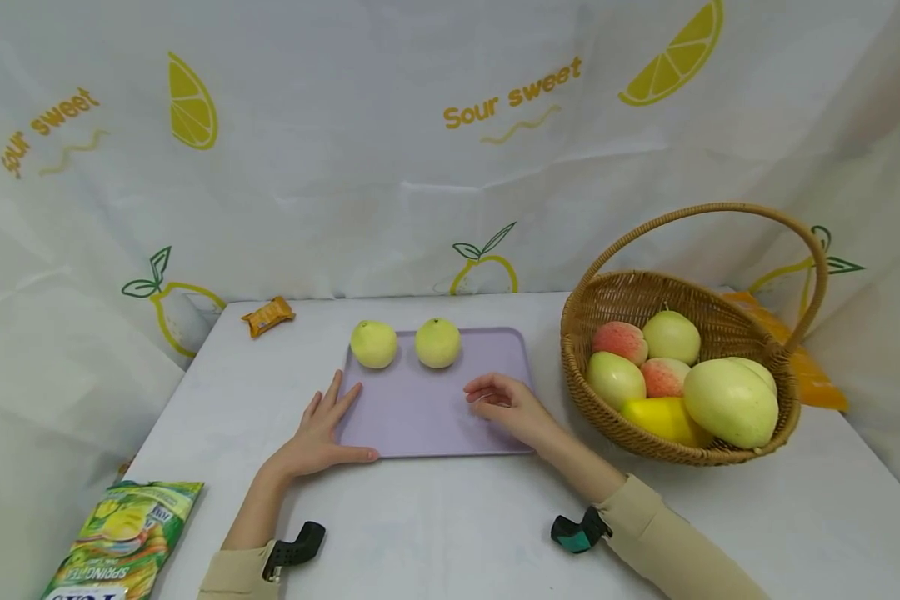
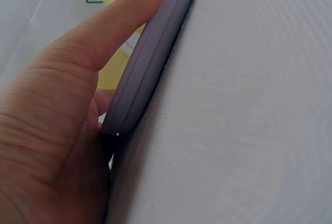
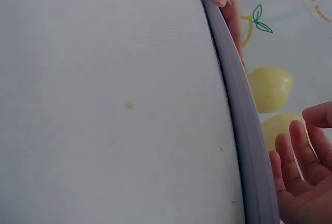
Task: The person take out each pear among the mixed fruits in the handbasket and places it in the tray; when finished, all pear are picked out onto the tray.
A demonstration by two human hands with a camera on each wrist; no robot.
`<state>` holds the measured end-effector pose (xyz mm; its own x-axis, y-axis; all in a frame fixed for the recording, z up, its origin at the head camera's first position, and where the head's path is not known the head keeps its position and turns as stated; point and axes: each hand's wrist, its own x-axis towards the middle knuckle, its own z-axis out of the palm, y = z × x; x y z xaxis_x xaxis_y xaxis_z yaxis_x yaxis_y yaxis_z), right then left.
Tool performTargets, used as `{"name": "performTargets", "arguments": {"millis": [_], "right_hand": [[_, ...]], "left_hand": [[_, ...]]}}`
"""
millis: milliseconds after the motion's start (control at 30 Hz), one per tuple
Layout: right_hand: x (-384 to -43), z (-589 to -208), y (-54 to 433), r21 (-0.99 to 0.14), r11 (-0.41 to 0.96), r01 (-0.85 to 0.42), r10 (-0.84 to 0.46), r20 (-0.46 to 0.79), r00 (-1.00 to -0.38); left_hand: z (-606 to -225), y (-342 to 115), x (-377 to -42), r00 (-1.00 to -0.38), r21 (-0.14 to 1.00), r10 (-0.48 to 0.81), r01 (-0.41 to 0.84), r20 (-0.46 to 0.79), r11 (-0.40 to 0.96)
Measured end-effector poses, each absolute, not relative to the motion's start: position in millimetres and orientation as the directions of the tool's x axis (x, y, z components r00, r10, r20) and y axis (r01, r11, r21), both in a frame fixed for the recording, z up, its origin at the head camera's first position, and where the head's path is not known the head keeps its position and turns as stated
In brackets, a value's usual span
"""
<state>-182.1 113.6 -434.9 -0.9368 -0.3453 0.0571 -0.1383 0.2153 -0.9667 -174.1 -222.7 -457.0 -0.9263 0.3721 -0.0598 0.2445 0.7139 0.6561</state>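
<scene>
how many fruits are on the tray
2. The left fruit sits at the back left corner of the tray; the right fruit sits beside it, near the middle of the back edge. None seems hidden.

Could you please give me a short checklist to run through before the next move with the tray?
1. Tray flat on the table: ok.
2. Left hand touching the tray: ok, thumb at the near rim.
3. Right hand free: ok, it holds nothing, over the tray's right part.
4. Left fruit and right fruit on the tray: ok, side by side near its far edge.
5. Piled fruit within the basket: ok.
6. Whether fruit would roll if tipped: cannot tell.
</scene>
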Motion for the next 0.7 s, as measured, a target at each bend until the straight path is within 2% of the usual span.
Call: {"name": "performTargets", "arguments": {"millis": [300, 700], "right_hand": [[-159, -423, 140, -0.936, 0.255, -0.243, -0.454, 0.106, -0.885], [-132, -396, 165, -0.926, 0.237, -0.295, -0.58, 0.108, -0.807]], "left_hand": [[-462, -221, -177, -0.926, 0.653, 0.374, 0.255, -0.047, 0.713], [-461, -223, -176, -0.924, 0.65, 0.381, 0.269, -0.034, 0.711]]}}
